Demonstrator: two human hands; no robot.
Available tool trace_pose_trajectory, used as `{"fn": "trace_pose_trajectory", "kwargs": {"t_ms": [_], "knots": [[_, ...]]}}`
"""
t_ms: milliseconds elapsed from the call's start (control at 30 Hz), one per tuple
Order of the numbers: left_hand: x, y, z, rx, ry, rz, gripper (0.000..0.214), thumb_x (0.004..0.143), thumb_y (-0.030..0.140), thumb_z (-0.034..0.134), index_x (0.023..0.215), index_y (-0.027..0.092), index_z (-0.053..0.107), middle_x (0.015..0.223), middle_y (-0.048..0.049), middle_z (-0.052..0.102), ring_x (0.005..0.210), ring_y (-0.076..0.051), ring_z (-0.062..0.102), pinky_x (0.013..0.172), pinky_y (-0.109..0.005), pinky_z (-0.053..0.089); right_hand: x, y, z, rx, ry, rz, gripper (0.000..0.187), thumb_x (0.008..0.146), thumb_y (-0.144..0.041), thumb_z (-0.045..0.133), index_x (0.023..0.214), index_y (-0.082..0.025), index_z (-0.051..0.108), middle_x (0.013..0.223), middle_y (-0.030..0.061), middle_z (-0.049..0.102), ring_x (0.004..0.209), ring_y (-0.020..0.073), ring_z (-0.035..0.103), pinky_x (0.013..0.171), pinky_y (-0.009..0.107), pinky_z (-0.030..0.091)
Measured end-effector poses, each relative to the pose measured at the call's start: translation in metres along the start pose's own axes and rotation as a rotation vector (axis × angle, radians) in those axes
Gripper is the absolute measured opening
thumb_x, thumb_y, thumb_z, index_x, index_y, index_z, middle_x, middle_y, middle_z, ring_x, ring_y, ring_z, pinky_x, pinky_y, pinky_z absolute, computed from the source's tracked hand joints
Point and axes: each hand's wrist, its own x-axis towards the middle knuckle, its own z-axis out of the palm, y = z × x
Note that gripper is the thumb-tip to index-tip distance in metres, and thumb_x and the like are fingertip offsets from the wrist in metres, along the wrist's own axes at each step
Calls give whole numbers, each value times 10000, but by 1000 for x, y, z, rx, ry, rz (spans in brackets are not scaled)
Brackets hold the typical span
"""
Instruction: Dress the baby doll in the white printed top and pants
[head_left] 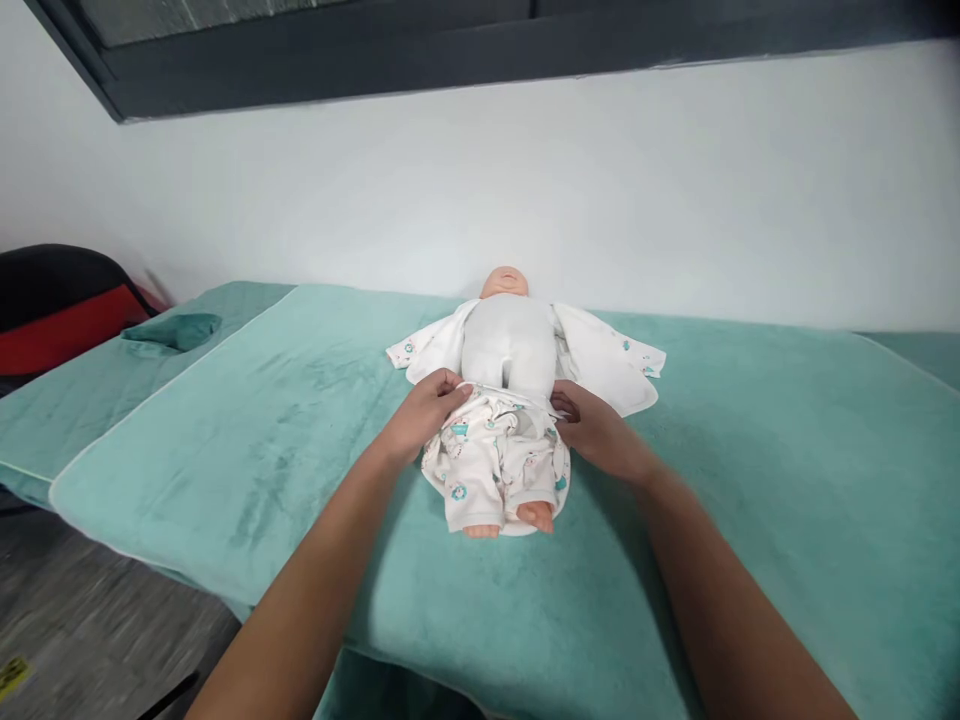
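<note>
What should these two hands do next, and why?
Perhaps the left hand and right hand, at opposite sides of the white patterned cloth trousers, should ease them upward: the waistband lies at the thighs of the white-bodied baby doll, and both feet poke from the hems.

Wall (pixel 300 190): plain white, directly behind the bed. Frame (pixel 450 65): dark grey, broad, running along the top; grey pane (pixel 202 12) at upper left. Bed (pixel 19 435): teal plush covering, overlaid by a pale-edged teal spread (pixel 247 430); small teal cushion (pixel 180 332) toward the left end. Chair (pixel 60 275): black and red, far left, partly in view. Floor (pixel 90 600): grey, streaked; yellow label (pixel 12 675) with black marking, lower left. Light: soft, wall brightly lit.
</note>
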Motion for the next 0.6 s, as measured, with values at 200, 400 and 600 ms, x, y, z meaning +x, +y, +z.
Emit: {"fn": "trace_pose_trajectory", "kwargs": {"t_ms": [200, 400, 600], "knots": [[13, -4, 2, -201, 30, -5, 298, 775, 466, 667, 832, 195, 559, 692, 24, 539, 629, -127, 482, 561, -231, 351, 5, 3, -2, 72, 164, -74, 249, 733, -172, 538, 943, -187, 672, 992, 37, 700, 944, 200, 626, 851, 339, 468], [18, -18, 1, -392, 100, 76, 267, 708, 387, 725, 756, 185, 558, 742, 25, 535, 674, -114, 477, 611, -215, 384, 6, 8, -4, 242, 236, 129, 216, 732, -311, 661, 913, -193, 658, 756, 8, 652, 612, 146, 554, 521, 256, 417], [20, -25, -2, -595, 101, 98, 244, 676, 302, 765, 759, 179, 572, 986, -8, 643, 838, -139, 575, 734, -238, 443, 9, 11, 1, 324, 279, 123, 294, 766, -388, 680, 1004, -224, 626, 879, 7, 681, 690, 151, 604, 585, 265, 464]]}}
